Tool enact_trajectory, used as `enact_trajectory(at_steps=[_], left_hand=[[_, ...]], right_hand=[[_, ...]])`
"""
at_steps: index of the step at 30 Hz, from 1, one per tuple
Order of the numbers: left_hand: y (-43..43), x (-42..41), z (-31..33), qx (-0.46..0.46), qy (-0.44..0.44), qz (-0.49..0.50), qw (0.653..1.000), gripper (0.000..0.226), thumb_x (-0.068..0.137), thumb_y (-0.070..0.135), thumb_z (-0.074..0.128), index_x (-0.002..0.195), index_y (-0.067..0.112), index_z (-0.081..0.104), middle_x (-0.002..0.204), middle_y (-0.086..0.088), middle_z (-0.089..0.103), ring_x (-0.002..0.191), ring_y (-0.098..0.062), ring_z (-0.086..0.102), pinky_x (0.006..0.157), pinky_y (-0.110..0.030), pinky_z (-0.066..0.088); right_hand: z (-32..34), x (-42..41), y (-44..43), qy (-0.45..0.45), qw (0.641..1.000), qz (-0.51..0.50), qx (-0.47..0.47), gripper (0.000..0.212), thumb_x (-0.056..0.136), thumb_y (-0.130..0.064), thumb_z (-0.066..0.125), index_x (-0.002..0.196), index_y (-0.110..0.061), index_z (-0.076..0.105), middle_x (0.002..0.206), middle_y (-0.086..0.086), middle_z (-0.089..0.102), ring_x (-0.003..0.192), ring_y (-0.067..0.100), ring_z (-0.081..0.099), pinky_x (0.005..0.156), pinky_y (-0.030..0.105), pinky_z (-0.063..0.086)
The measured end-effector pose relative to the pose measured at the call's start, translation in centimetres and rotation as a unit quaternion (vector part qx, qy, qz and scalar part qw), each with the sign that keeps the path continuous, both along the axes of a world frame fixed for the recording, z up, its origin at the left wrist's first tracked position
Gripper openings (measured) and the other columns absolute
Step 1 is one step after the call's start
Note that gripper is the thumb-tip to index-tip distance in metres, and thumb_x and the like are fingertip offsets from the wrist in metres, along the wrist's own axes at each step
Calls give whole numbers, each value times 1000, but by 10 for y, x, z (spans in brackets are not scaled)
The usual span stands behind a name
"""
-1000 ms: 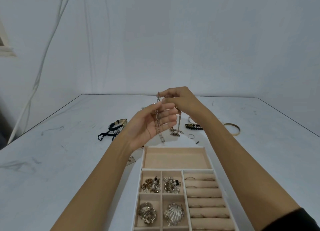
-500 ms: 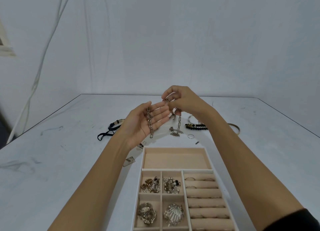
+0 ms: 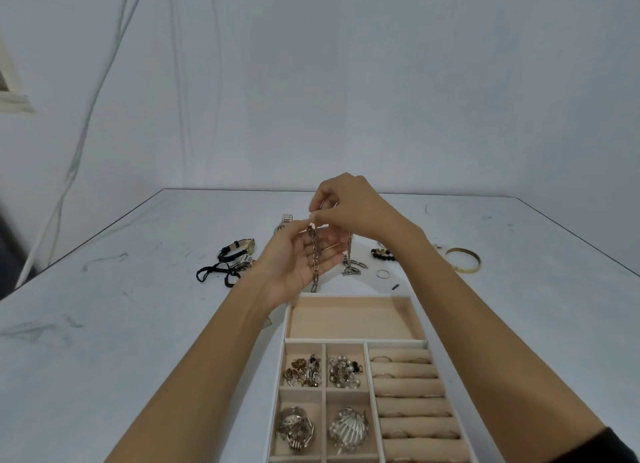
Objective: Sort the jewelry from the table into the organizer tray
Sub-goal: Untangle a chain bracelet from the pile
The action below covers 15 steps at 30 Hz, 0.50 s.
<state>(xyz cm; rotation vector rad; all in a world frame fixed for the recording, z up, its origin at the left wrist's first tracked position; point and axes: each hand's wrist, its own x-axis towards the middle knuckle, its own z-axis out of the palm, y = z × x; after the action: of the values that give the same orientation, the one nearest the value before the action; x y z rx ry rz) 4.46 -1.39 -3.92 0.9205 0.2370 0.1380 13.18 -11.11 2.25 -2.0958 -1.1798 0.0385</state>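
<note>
Holds the left hand [image 3: 298,261] up over the table [image 3: 138,324], palm up, fingers loose and a little spread. Lets a chain [image 3: 315,260] lie down across that palm, with its low end hanging off the heel of the hand, just above the far edge of the organizer tray [image 3: 287,320]. Pinches the top of the chain with thumb and finger of the right hand [image 3: 353,209], right over the left fingertips, other fingers curled in. Farther out on the table: a watch [image 3: 239,249] and a black cord [image 3: 214,272] to the left, and to the right a black bead bracelet [image 3: 382,254], a small ring [image 3: 382,273] and a gold bangle [image 3: 464,260].
</note>
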Motion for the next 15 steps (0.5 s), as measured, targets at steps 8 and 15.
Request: enact_trajectory(at_steps=[8, 15], left_hand=[[1, 2, 3, -99, -68, 9, 993, 36, 99, 25, 43, 119, -2, 57, 114, -18, 64, 105, -32, 64, 102, -48, 45], [8, -1, 8, -136, -74, 25, 988, 42, 100, 19, 40, 129, -10, 49, 125, -28, 59, 118, -37, 57, 106, -46, 41]], right_hand=[[7, -15, 1, 55, 997, 17, -47, 21, 81, -15, 73, 100, -7, 67, 80, 8, 68, 61, 21, 68, 50, 23, 53], [24, 2, -23, 114, 992, -3, -43, 13, 82, 9, 57, 91, 5, 67, 76, 16, 71, 65, 26, 70, 56, 31, 58]])
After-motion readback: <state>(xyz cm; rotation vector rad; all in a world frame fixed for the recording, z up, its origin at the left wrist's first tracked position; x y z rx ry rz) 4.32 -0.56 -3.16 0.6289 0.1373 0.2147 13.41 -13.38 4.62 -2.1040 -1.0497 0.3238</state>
